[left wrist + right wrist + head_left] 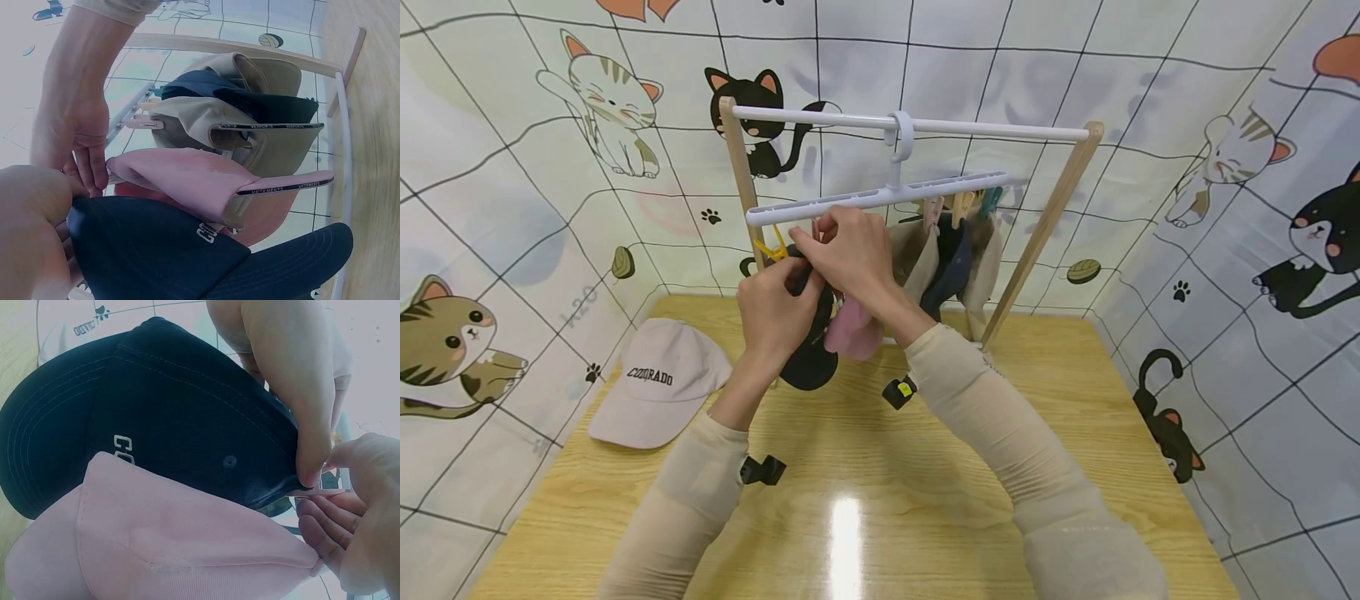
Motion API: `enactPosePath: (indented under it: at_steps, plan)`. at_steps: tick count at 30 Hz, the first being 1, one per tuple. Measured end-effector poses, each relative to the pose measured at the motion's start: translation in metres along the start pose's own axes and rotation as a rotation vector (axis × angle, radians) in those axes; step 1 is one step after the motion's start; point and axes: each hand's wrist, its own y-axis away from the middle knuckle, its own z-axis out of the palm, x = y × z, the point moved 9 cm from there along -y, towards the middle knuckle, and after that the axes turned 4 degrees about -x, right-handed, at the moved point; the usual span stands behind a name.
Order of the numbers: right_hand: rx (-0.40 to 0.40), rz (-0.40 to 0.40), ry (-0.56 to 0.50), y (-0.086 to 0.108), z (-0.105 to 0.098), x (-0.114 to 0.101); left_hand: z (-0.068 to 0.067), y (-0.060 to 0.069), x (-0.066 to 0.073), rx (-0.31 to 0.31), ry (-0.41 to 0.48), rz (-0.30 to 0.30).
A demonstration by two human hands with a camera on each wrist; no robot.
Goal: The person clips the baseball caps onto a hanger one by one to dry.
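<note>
A black cap [808,367] with white lettering hangs below the left end of the white hanger [820,207]. My left hand [778,308] pinches the upper edge of this cap, thumb on the cloth in the right wrist view. My right hand [857,254] is beside it, its thumb and fingers pinching a pale pink clothespin [331,491] at the cap's edge. A pink cap [187,172] hangs right next to the black one, under my right hand. Near the hanger's left tip is a yellow clothespin [772,247].
Beige and navy caps [951,258] hang from clothespins [962,204] on the right half. The hanger hooks over a white rod between wooden posts [1045,225]. A pale cap [658,383] lies on the wooden table [925,500] at left. Cat-patterned sheeting surrounds the table.
</note>
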Motion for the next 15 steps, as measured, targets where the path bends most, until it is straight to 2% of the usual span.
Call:
enactPosePath:
  at_steps: [7, 15]
  plan:
    - [-0.031, -0.039, -0.019, 0.0, -0.0002, -0.0016, -0.0004, -0.0003, -0.0042, -0.023, 0.078, -0.04]
    - [-0.042, -0.096, -0.039, 0.0014, -0.0018, -0.0058, -0.0039, 0.0006, -0.0071, -0.009, 0.096, -0.052]
